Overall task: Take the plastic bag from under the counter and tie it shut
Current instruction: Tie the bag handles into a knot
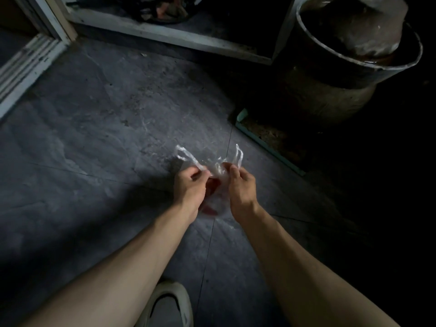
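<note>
A small clear plastic bag (218,171) with something reddish inside hangs between my hands above the grey floor. My left hand (192,185) pinches the bag's left handle loop, which sticks up to the left. My right hand (240,185) pinches the right handle loop, which stands up beside my fingers. The two handles are apart and no knot shows. The lower part of the bag is partly hidden behind my hands.
The open space under the counter (165,31) lies ahead with a dark bowl of scraps (165,10). A large metal bucket (358,55) stands at the right. A green-edged tray (266,138) lies on the floor nearby. My shoe (167,303) is at the bottom.
</note>
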A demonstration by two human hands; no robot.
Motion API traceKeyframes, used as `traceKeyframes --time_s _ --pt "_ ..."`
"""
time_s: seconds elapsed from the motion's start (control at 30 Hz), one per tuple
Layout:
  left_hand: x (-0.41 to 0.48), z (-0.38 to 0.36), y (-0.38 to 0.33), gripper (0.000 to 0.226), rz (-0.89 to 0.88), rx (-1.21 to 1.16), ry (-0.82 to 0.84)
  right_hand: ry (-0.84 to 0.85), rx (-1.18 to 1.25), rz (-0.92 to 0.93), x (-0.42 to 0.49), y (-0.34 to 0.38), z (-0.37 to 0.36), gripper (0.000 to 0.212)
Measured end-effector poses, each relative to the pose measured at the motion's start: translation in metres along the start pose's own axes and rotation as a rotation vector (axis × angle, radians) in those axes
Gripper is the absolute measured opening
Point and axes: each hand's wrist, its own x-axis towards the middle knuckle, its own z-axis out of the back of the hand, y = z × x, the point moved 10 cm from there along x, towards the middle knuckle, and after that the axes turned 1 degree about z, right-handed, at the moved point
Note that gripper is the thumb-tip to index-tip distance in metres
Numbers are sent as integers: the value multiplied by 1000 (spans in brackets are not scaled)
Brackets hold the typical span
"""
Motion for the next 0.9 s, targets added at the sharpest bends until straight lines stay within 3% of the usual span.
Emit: traceKeyframes --time_s 0.17,0.4,0.53,0.77,0.9 --pt "-4 -5 -13 23 -5 -71 18 27 -23 26 -6 8 -2 33" --pt "-11 -20 -52 25 -176 -100 105 55 -159 106 -10 26 -1 32" --pt "-15 -26 -56 24 -227 -4 174 68 -140 119 -10 29 -1 30" --pt "-16 -18 -51 32 -211 308 103 13 -82 154 -13 37 2 29" --pt "-14 -21 -46 32 -157 429 88 -57 -356 396 -24 62 2 25"
